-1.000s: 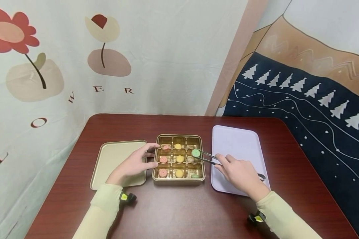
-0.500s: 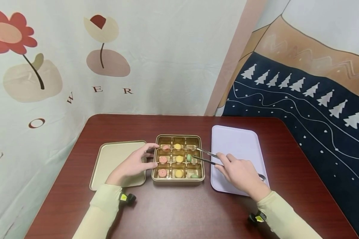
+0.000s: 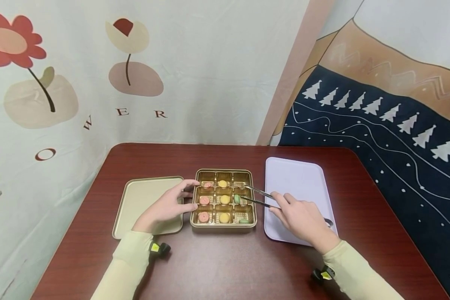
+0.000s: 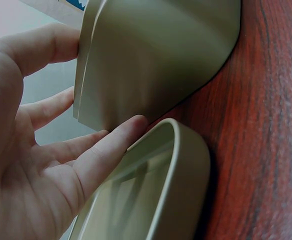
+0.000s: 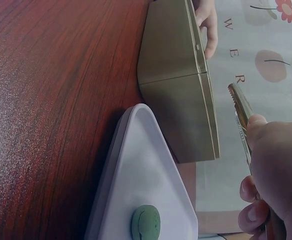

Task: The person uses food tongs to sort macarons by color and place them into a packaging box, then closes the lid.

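Observation:
A gold tin (image 3: 223, 228) with a divided insert holds pink macarons (image 3: 204, 217) in the left column and yellow macarons (image 3: 225, 200) in the middle. In its right column, one green macaron (image 3: 237, 198) leans on edge in the middle compartment; another green macaron (image 3: 243, 221) lies in the front one. My right hand (image 3: 303, 218) holds metal tongs (image 3: 261, 203), their tips spread apart over the right column. Thumb and fingertips of my left hand (image 3: 168, 204) touch the tin's left side; the left wrist view shows the fingers extended against its wall (image 4: 151, 60).
The tin's lid (image 3: 146, 204) lies left of it, partly under my left hand. A pale lilac tray (image 3: 294, 175) stands on the right below my right hand, with a green macaron (image 5: 146, 223) on it. All rests on a reddish-brown table (image 3: 225, 266).
A second ago the tongs pinched the green macaron above the right column. Now it sits in the middle right compartment and the tongs have spread. The left hand stays put.

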A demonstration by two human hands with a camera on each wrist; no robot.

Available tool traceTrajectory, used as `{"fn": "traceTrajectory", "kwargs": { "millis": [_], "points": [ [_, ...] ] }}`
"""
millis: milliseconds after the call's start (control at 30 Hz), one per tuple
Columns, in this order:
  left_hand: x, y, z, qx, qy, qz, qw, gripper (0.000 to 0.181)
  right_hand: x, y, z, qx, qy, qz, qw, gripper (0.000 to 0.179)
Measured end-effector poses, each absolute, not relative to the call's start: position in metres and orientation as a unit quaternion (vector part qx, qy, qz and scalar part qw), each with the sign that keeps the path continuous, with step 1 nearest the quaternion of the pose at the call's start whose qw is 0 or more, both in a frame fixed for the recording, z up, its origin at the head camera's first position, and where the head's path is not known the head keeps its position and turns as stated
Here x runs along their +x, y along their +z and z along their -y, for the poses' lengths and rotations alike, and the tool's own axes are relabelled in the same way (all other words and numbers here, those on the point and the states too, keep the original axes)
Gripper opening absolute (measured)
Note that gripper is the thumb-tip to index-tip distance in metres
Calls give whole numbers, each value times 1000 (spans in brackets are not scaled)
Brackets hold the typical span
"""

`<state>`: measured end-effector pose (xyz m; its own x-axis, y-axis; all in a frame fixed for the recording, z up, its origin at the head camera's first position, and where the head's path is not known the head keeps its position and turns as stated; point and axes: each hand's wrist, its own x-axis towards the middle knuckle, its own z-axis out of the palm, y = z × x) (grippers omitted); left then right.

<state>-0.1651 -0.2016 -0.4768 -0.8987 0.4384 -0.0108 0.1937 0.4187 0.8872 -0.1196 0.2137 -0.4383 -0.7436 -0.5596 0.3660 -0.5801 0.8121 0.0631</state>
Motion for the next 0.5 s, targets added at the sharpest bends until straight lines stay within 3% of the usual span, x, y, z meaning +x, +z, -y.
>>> {"fn": "traceTrajectory", "kwargs": {
  "millis": [500],
  "points": [
    [-164, -475, 201, 195, 508, -831, 116, 65, -104, -440, -240, 305, 31, 931, 199, 45]
  ]
}}
